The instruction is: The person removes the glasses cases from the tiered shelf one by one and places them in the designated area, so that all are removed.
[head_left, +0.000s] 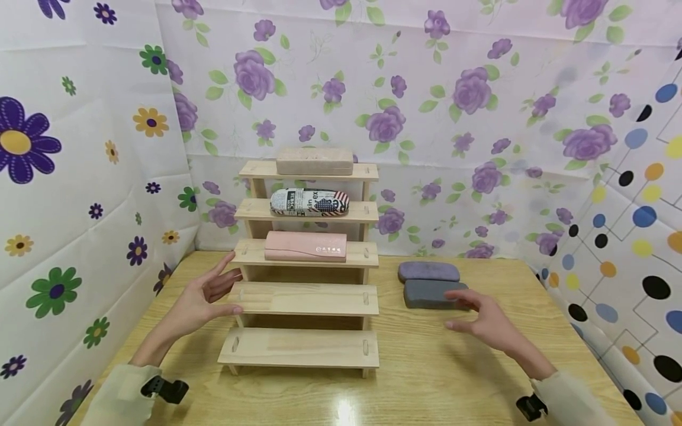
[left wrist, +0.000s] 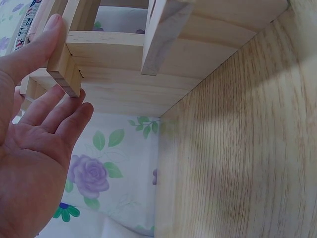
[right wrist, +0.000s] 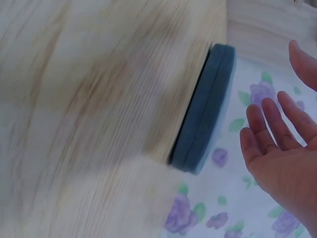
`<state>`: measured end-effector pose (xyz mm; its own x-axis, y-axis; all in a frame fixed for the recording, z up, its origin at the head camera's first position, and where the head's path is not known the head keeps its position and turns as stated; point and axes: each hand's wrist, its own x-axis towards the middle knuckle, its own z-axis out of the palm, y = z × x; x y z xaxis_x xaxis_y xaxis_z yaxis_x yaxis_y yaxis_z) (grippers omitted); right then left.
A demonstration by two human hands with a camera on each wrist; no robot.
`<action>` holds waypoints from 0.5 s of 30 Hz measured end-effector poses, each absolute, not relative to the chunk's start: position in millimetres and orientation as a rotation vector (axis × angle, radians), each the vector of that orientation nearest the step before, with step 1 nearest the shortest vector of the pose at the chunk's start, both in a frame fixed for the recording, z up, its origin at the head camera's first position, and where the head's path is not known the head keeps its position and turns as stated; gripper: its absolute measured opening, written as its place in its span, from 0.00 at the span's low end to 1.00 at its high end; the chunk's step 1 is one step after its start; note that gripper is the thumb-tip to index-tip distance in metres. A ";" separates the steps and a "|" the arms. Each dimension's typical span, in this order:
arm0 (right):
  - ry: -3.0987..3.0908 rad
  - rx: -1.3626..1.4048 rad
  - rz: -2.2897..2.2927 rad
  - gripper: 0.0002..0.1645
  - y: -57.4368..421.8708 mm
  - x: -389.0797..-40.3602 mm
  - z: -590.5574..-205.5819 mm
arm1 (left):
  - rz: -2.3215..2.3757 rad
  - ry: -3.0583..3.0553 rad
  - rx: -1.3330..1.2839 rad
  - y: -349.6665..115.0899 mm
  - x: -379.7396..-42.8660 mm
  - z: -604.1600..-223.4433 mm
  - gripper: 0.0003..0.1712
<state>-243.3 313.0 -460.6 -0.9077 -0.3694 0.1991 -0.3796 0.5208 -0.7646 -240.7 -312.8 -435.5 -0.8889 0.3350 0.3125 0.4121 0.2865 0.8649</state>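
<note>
My left hand (head_left: 199, 299) is at the left side of a stepped wooden display rack (head_left: 298, 346), its thumb and fingers spread along the ends of the middle boards. In the left wrist view, the thumb (left wrist: 42, 47) overlaps a board's end and the fingertips lie right beside it. My right hand (head_left: 487, 322) hovers with parted, bent fingers at the right end of a dark grey glasses case (head_left: 428, 294), holding nothing. Behind that lies a purple-grey glasses case (head_left: 428, 271). In the right wrist view, the dark case (right wrist: 205, 109) is apart from the fingers.
On the rack's upper tiers sit a beige case (head_left: 314, 161), a newspaper-print case (head_left: 310, 202) and a pink glasses case (head_left: 305, 245), one per tier. The two lowest boards are bare. Patterned cloth (head_left: 330, 89) encloses the wooden table (head_left: 415, 367) at the back and sides.
</note>
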 end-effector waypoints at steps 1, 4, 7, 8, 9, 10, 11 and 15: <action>-2.726 0.683 1.372 0.36 310.4 -242.6 -459.9 | -1.688 -2.463 -0.716 -312.8 -240.7 -435.6 0.65; -2.717 0.692 1.368 0.35 301.9 -240.3 -457.4 | -1.680 -2.466 -0.717 -313.1 -240.9 -435.6 0.65; -2.713 0.696 1.371 0.34 293.3 -238.5 -454.2 | -1.662 -2.471 -0.719 -313.5 -241.2 -435.2 0.64; -2.711 0.695 1.373 0.34 290.4 -237.9 -452.9 | -1.656 -2.473 -0.719 -313.7 -241.4 -435.1 0.64; -2.708 0.694 1.369 0.33 287.4 -237.6 -451.5 | -1.653 -2.474 -0.719 -313.8 -241.6 -435.1 0.64; -2.703 0.692 1.365 0.32 284.3 -237.2 -449.9 | -1.651 -2.474 -0.719 -314.0 -241.8 -435.1 0.64; -2.699 0.692 1.355 0.31 281.1 -237.1 -448.1 | -1.653 -2.474 -0.719 -314.1 -242.0 -435.2 0.64; -2.675 0.704 1.285 0.30 265.8 -237.8 -438.6 | -1.671 -2.467 -0.724 -314.5 -242.6 -436.3 0.64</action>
<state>-237.8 265.8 -438.6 -0.8895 -0.3655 0.2742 -0.4425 0.5394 -0.7164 -242.6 -314.5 -436.3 -0.8857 0.3385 0.3177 0.4206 0.2954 0.8578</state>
